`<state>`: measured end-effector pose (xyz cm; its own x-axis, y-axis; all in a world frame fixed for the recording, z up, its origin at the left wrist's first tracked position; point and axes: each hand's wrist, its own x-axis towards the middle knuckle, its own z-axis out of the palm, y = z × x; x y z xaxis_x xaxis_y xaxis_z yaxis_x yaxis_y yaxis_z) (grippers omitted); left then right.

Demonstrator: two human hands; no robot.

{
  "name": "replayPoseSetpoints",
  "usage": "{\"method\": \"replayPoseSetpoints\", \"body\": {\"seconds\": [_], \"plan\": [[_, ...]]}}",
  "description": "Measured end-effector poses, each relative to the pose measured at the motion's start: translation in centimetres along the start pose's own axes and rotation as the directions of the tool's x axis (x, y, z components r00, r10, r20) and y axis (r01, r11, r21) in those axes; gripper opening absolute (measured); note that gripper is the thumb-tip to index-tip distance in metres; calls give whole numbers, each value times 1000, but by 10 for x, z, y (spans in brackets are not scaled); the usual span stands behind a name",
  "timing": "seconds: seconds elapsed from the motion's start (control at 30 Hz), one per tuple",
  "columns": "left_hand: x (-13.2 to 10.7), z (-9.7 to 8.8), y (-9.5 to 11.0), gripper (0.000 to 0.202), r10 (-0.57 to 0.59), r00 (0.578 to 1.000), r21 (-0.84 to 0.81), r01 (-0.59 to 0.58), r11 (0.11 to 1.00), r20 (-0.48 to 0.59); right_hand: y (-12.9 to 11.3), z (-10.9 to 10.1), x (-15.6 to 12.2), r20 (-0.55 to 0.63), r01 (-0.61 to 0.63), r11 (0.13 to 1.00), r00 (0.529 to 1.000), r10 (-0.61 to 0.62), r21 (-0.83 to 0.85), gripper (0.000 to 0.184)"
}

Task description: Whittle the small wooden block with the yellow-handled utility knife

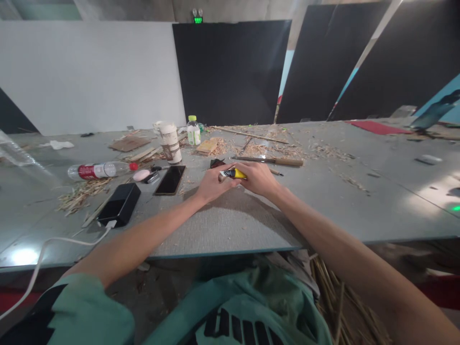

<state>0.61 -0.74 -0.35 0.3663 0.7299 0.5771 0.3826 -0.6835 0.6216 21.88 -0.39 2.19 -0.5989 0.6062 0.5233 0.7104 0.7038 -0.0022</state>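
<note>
Both hands meet over the table, close together around a small tube-like thing point(237, 174) with a yellow end, a black middle and a white part. My left hand point(212, 184) closes its fingers around the white end, with the thumb lying along the near side. Around the yellow end, the fingers of my right hand point(260, 178) are curled. A small beige tip shows by the left fingers; what it is I cannot make out. Just beyond the hands lie a long file-like tool with a wooden handle point(289, 162) and a dark crumpled item point(217, 163).
Left of the hands are a phone point(170, 180), a black box with a white cable point(120, 203), a lying bottle point(102, 170) and stacked paper cups point(170, 143). A small bottle point(193, 132) stands behind. Wood shavings point(332, 152) litter the grey table point(345, 206).
</note>
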Motion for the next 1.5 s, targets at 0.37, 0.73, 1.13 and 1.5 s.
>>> {"method": "replayPoseSetpoints", "body": {"seconds": [0.37, 0.73, 1.13, 1.5], "plan": [[7, -1, -11, 57, 100, 995, -42, -101, 994, -11, 2, 0, 1, 25, 43, 995, 999, -41, -94, 19], [7, -2, -3, 57, 175, 984, 51, -177, 983, 45, 1, -7, 2, 4, 91, 975, 996, -92, -205, 15], [6, -6, -8, 58, 131, 990, 162, -137, 977, 49, 1, 0, -2, -38, 54, 975, 997, -64, -216, 24], [9, -13, -13, 57, 37, 994, 49, -42, 998, 102, -5, 3, -1, -46, 10, 973, 999, -21, -229, 26]]}}
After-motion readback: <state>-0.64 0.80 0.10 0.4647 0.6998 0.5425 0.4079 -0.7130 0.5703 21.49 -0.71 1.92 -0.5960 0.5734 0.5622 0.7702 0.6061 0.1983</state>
